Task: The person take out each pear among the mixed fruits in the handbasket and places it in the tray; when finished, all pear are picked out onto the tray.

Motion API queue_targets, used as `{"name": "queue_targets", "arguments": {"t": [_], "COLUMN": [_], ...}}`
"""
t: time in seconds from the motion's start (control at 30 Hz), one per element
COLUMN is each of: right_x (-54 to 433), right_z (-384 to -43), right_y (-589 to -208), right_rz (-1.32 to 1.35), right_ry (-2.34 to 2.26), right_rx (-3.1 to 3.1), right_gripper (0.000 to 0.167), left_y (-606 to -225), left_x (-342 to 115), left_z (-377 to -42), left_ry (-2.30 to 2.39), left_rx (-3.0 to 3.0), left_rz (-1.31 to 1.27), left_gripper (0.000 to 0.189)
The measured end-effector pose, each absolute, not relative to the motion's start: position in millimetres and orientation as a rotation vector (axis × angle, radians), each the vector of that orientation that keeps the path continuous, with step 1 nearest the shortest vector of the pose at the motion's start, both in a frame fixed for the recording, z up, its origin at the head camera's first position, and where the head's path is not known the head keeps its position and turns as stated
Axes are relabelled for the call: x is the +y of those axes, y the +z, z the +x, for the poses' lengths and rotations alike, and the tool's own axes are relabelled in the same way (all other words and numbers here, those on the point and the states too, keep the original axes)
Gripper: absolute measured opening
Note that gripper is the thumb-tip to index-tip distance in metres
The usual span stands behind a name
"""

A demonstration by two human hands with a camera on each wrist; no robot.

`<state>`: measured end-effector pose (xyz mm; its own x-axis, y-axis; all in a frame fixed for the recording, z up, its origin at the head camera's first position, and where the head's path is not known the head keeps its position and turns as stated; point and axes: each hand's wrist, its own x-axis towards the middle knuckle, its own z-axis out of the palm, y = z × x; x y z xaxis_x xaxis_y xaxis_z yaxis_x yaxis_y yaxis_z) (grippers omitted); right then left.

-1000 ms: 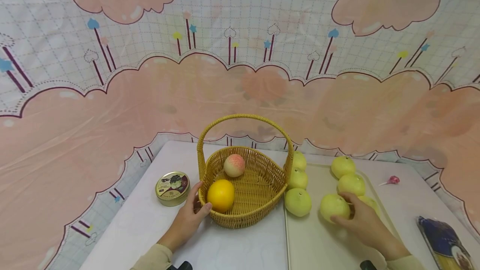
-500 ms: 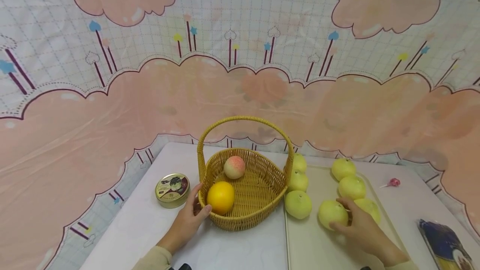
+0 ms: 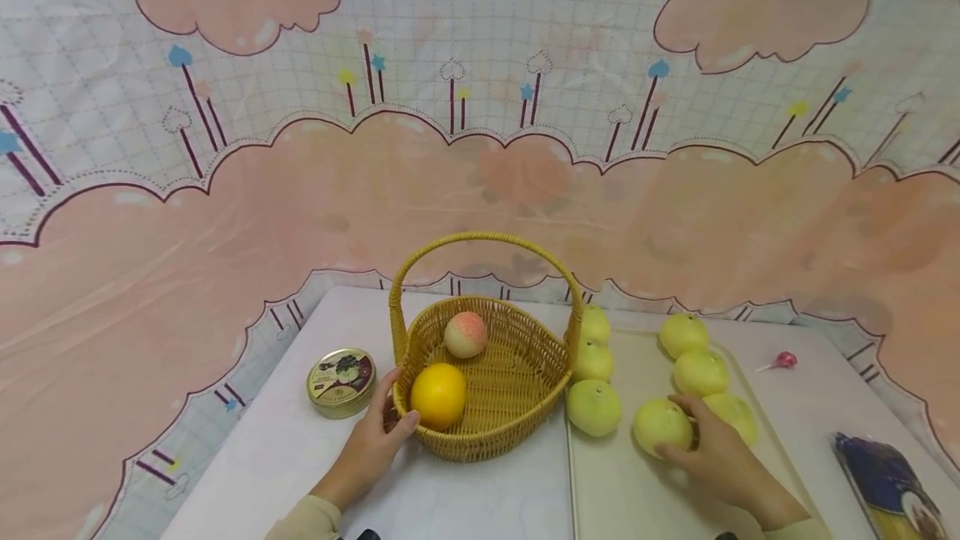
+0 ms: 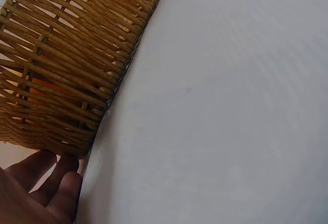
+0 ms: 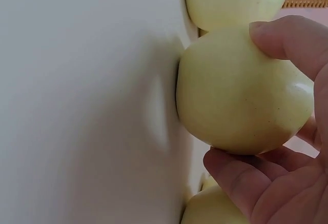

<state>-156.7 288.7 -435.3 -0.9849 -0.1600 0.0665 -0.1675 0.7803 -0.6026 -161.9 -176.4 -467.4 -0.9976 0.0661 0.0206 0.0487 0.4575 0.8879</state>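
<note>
A yellow-green round fruit [image 3: 663,427] sits on the beige tray [image 3: 622,497]. My right hand [image 3: 712,452] holds it from its right side, with the thumb on one side and the fingers on the other. The right wrist view shows this fruit [image 5: 241,90] against the tray surface. At the left, my left hand [image 3: 375,436] grips the side of a wicker basket [image 3: 487,444], thumb at the rim and fingers along the outer wall. Inside the basket lie an orange [image 3: 438,396] and a peach [image 3: 466,334]. In the left wrist view, fingertips [image 4: 69,183] touch the basket's lower edge.
More yellow-green fruits line the tray's left edge [image 3: 594,407] and right side [image 3: 701,372]. A round tin [image 3: 341,382] stands left of the basket. Right of the tray lie a lollipop [image 3: 785,360] and a dark blue packet [image 3: 892,486]. A patterned cloth [image 3: 480,182] hangs behind.
My right hand has moved the held fruit slightly left and nearer on the tray, leaving more of the fruit behind it visible. My left hand stays on the basket.
</note>
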Motion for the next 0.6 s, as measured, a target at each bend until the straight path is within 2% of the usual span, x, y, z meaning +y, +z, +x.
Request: {"name": "queue_targets", "arguments": {"t": [0.6], "right_x": [280.0], "right_z": [-152.1], "right_y": [-431.8], "right_rz": [0.242], "right_ry": [0.971], "right_rx": [-2.957], "right_gripper": [0.083], "left_y": [-463.3], "left_x": [-177.4], "left_z": [-158.2], "left_ry": [1.638], "left_rx": [2.651], "left_rz": [0.089], "left_gripper": [0.074]}}
